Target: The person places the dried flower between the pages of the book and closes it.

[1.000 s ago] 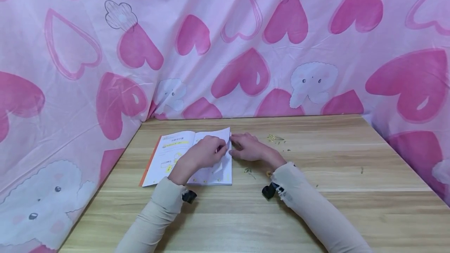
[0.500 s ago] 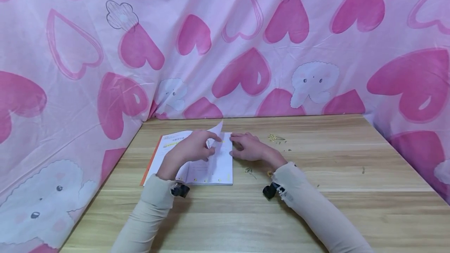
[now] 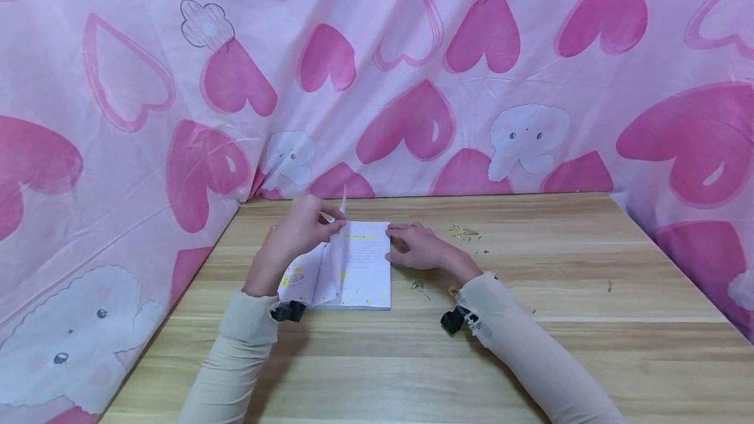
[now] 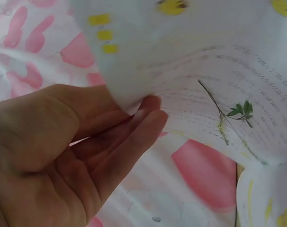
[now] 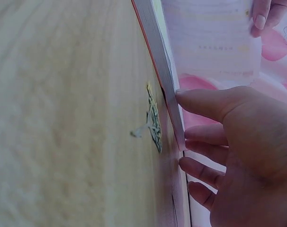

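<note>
Your L hand's (image 3: 297, 234) grip is pinching the edge of a pg (image 4: 181, 52), holding it up; a green-leafed sprig (image 4: 221, 116) is lying against that pg. Your R hand's (image 3: 421, 248) grip is holding nothing, fingers loosely bent, thumb touching the book's R edge. The open book (image 3: 368, 270) is lying L of ctr on the worktop (image 3: 501, 358); a small sprig (image 3: 419, 288) is resting nr your R hand, w/ a yellowish dried cluster (image 3: 463, 232) lying farther back.

Matt paper page (image 4: 148, 45), woodgrain table (image 3: 530, 365)
</note>
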### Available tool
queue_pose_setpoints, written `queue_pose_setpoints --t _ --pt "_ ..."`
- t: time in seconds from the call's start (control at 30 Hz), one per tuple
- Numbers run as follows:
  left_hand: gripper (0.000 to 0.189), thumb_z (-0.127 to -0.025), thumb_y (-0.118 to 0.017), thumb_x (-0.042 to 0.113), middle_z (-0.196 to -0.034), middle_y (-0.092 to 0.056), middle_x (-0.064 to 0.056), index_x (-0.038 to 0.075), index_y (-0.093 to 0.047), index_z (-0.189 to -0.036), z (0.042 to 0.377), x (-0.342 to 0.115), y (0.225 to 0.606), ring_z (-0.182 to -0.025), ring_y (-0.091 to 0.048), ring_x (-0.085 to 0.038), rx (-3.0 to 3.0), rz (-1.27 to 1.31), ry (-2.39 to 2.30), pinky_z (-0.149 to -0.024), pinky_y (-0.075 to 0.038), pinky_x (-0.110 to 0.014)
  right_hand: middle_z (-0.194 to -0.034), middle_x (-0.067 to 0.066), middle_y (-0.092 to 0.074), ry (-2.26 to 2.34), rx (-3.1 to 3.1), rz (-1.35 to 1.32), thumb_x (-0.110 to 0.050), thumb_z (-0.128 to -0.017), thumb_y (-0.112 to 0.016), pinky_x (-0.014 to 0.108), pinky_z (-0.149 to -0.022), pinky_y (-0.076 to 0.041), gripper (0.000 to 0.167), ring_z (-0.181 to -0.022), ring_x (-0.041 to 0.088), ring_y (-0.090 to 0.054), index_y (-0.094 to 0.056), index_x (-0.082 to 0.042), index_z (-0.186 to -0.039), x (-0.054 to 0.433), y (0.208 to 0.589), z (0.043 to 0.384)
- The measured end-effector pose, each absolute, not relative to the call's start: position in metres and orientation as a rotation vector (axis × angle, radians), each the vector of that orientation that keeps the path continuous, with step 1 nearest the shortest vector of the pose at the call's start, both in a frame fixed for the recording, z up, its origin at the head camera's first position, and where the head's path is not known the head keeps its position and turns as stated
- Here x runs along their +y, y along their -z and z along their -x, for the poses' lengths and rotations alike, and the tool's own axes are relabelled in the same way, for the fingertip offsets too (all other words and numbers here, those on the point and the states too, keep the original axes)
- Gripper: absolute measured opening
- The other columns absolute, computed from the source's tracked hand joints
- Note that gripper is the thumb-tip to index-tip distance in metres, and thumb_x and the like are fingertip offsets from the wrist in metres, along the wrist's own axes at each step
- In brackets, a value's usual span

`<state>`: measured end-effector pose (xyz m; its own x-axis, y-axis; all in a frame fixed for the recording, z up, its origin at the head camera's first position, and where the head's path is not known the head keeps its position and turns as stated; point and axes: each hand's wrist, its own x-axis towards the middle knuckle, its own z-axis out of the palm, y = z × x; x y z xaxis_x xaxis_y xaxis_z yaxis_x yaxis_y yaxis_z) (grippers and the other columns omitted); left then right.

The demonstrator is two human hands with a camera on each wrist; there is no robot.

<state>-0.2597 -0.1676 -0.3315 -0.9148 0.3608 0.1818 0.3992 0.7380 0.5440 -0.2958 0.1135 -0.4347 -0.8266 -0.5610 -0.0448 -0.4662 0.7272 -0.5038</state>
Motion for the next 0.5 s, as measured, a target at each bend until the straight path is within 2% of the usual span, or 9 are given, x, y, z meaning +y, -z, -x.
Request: queue_pose_setpoints --t 0.13,0.23,0.5 --pt "0.012 -0.098 -0.078 0.010 -0.110 -0.082 -0.013 0.006 -0.086 -0.107 0.259 -0.178 0.324 -0.091 -0.079 -0.028 -2.826 0.550 0.898 -0.077 -0.067 -0.041 -0.175 0.009 -0.040 0.725 2.737 0.815 -0.040 -0.106 -0.068 0.059 -0.130 -0.027 0.069 -0.159 0.036 -0.036 -0.047 -0.008 -0.164 0.114 0.435 0.295" --pt "0.013 -0.098 -0.078 0.009 -0.109 -0.083 -0.014 0.005 -0.085 -0.108 0.259 -0.189 0.320 -0.095 -0.080 -0.033 -2.802 0.533 0.855 -0.082 -0.067 -0.046 -0.174 0.008 -0.041 0.734 2.735 0.811 -0.040 -0.106 -0.068 0.058 -0.129 -0.028 0.069 -0.158 0.035 -0.037 -0.047 -0.008 -0.164 0.114 0.434 0.295" --pt "0.012 -0.096 -0.076 0.005 -0.101 -0.082 -0.018 0.000 -0.085 -0.104 0.262 -0.219 0.315 -0.092 -0.080 -0.035 -2.768 0.504 0.727 -0.084 -0.066 -0.051 -0.172 0.010 -0.044 0.697 2.766 0.832 -0.041 -0.106 -0.068 0.059 -0.128 -0.031 0.070 -0.155 0.034 -0.040 -0.047 -0.007 -0.163 0.113 0.438 0.298"
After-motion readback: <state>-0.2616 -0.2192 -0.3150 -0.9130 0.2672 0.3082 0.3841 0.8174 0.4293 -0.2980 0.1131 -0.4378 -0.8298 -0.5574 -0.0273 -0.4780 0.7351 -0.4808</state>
